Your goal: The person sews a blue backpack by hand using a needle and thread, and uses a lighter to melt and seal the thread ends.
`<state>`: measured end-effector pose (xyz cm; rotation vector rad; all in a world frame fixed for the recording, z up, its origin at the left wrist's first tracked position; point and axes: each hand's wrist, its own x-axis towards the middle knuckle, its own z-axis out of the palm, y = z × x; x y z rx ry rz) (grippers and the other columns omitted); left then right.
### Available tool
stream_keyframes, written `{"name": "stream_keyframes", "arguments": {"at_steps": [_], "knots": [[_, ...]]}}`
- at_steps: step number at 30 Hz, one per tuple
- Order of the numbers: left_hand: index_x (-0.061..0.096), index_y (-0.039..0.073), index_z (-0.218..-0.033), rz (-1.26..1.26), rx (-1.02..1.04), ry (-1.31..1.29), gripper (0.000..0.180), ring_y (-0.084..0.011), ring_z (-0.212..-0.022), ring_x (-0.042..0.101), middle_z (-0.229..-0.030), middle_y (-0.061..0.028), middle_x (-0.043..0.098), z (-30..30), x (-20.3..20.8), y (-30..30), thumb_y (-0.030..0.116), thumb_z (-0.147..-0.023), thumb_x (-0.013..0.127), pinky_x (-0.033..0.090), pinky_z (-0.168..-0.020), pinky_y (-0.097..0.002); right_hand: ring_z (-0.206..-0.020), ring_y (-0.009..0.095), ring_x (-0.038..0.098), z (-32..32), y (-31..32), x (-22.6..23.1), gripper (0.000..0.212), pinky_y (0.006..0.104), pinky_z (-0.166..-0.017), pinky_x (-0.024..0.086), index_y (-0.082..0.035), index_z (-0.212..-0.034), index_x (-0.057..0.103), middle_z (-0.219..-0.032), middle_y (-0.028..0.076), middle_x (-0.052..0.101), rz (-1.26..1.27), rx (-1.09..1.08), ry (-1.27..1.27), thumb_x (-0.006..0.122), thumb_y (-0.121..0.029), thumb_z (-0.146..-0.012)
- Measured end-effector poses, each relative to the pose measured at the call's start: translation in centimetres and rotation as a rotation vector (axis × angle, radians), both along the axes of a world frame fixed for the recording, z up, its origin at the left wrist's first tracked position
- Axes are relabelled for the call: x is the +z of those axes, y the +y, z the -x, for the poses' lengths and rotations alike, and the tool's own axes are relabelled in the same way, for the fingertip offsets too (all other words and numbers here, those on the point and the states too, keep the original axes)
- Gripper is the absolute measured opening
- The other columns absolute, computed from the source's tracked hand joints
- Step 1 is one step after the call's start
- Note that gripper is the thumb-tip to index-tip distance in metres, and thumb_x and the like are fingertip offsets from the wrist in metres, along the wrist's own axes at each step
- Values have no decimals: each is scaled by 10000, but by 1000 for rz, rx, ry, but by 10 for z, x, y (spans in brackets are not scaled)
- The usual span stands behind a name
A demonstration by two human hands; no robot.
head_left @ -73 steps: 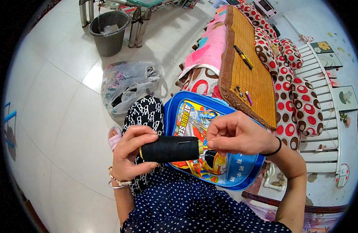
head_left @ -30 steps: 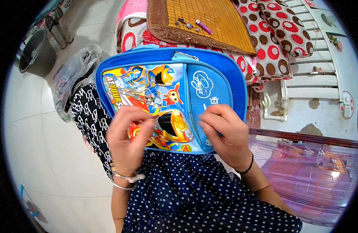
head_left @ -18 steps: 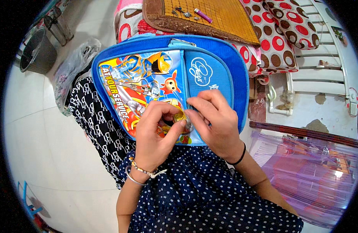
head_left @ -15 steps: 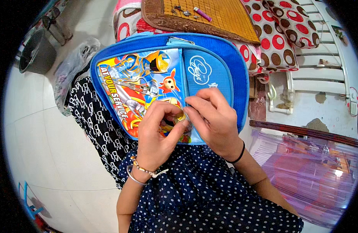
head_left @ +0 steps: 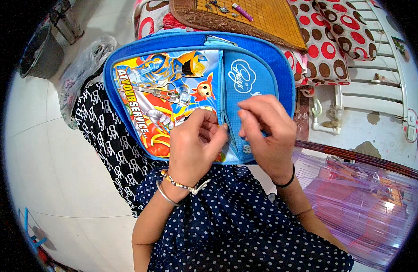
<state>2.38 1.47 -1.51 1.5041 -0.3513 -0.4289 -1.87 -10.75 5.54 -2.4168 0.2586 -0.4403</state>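
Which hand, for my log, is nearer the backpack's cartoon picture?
Left: the left hand overlaps the picture at lower right; the right hand is farther right, over the blue pocket.

I monitor one view remotely: head-worn fisheye, upright, facing down. Near, centre frame: blue bag (head_left: 195, 100). Farther, left: tiled floor (head_left: 50, 177).

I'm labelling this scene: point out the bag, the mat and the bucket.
Bag (head_left: 193, 84): head view, on its printed front panel.
Mat (head_left: 268, 26): head view, on its bare yellow surface.
Bucket (head_left: 53, 58): head view, on its outer wall.
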Motion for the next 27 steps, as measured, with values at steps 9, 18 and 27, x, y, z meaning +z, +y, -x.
{"name": "stream_keyframes", "arguments": {"at_steps": [9,18,27], "knots": [[516,-30,-804,282,-37,314,98,-90,-559,591,-693,-52,593,-2,-2,0,-9,-767,604,480,-511,-190,-571,65,548,-50,-86,51,150,184,-507,425,18,-898,614,-687,42,607,-70,-207,-252,567,-108,-832],[507,-9,-825,257,-42,333,105,-72,-591,561,-710,-23,560,-3,-5,0,1,-780,601,474,-524,-196,-856,353,569,-216,-209,-76,329,403,-758,450,15,-927,591,-886,212,601,700,22,-147,585,-283,-787],[485,-8,-825,215,-65,323,117,-81,-611,566,-711,-15,536,-2,-11,-2,-27,-778,590,507,-535,-225,-820,375,524,-235,-202,-99,232,438,-712,432,-17,-868,603,-861,196,550,697,2,-41,606,-222,-760]]}}
